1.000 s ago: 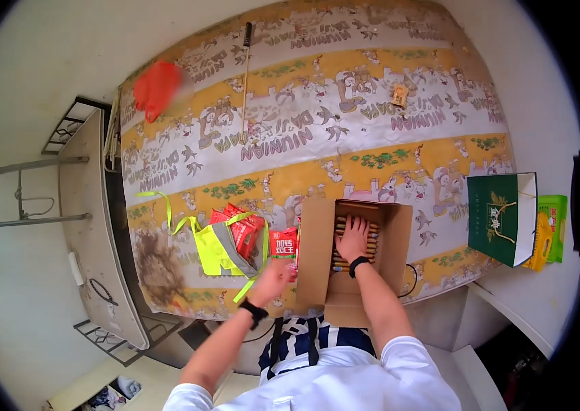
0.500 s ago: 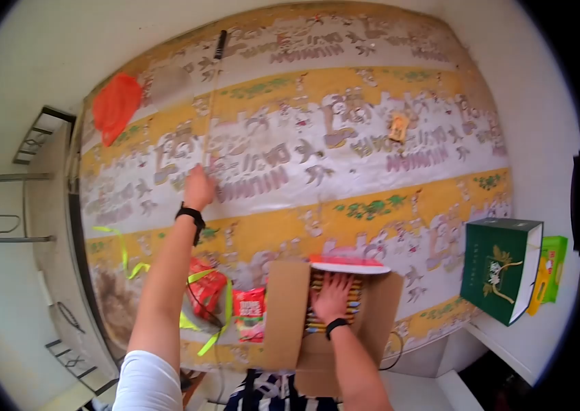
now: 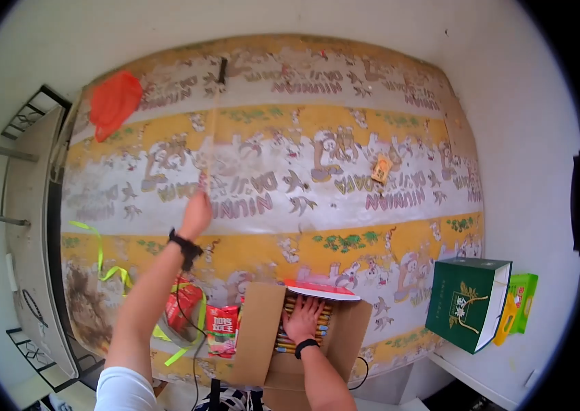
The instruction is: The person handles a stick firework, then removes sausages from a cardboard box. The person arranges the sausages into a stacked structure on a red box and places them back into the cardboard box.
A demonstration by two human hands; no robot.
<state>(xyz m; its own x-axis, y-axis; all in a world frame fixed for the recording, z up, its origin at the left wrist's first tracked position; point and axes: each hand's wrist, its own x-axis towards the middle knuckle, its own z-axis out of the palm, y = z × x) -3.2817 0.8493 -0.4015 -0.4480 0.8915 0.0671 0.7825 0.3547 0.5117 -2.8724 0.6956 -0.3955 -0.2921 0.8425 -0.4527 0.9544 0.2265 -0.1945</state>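
Note:
My left hand (image 3: 196,216), wearing a dark band at the wrist, is closed around the near end of a long, thin pale stick (image 3: 215,130). The stick points away across the patterned cover and has a black far end (image 3: 222,70). My right hand (image 3: 304,320) reaches into an open cardboard box (image 3: 257,335) and lies with fingers spread on a row of slim yellow-wrapped sticks (image 3: 322,322). What is inside those wrappers does not show. A red and white flap or packet (image 3: 321,289) rests at the box's far edge.
Left of the box are a red snack packet (image 3: 222,330), another red packet (image 3: 184,305) and a neon-yellow strap (image 3: 100,257). An orange-red bag (image 3: 115,103) lies far left, a small yellowish packet (image 3: 381,168) beyond the box. A green gift bag (image 3: 464,301) stands right.
The whole view has shifted, so the cover and box appear lower and further left. My left hand still grips the stick, and my right hand stays in the box.

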